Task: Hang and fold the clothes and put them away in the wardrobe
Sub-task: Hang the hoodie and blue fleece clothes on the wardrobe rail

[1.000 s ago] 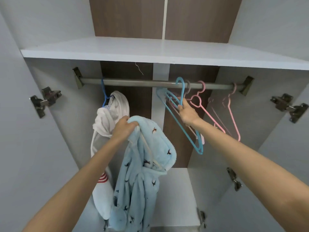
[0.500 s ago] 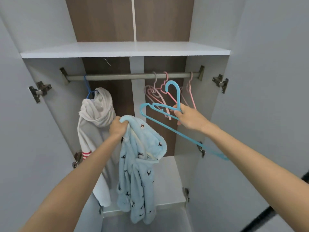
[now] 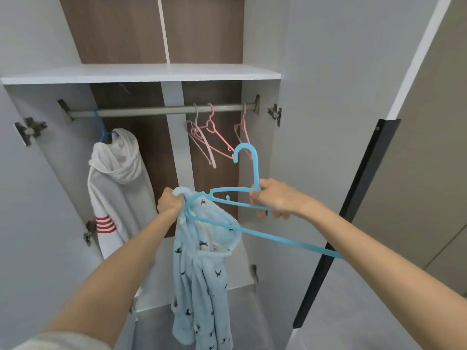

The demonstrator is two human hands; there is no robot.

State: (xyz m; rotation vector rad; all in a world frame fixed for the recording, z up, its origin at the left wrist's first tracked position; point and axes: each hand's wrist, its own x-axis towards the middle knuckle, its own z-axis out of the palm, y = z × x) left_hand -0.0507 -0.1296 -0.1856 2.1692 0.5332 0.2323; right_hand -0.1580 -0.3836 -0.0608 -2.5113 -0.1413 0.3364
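- The left hand (image 3: 170, 202), at frame centre, is clenched round the top of the pale blue robe (image 3: 202, 274), which hangs down to the lower centre in front of the open wardrobe (image 3: 260, 152).
- The right hand (image 3: 275, 198), right of centre, grips the blue hanger (image 3: 256, 170) at the base of its neck, hook up. The hanger's left shoulder reaches the robe just beside the left hand.
- Behind the hands a rail (image 3: 151, 111) runs under a white shelf (image 3: 141, 73).
- At the left of the rail a white top (image 3: 118, 188) with red stripes hangs on another blue hanger (image 3: 101, 130).
- Empty pink hangers (image 3: 214, 137) hang at the rail's right, just above and behind the held hanger's hook.
- A dark door edge (image 3: 353, 205) slants down the right of the frame, behind the right forearm.
- A second ago the blue hanger hung on the rail. Half a second ago it was off the rail and apart from the robe, and now it meets the robe's top.
- The view has pulled back and swung right, which brings the door edge into the frame.
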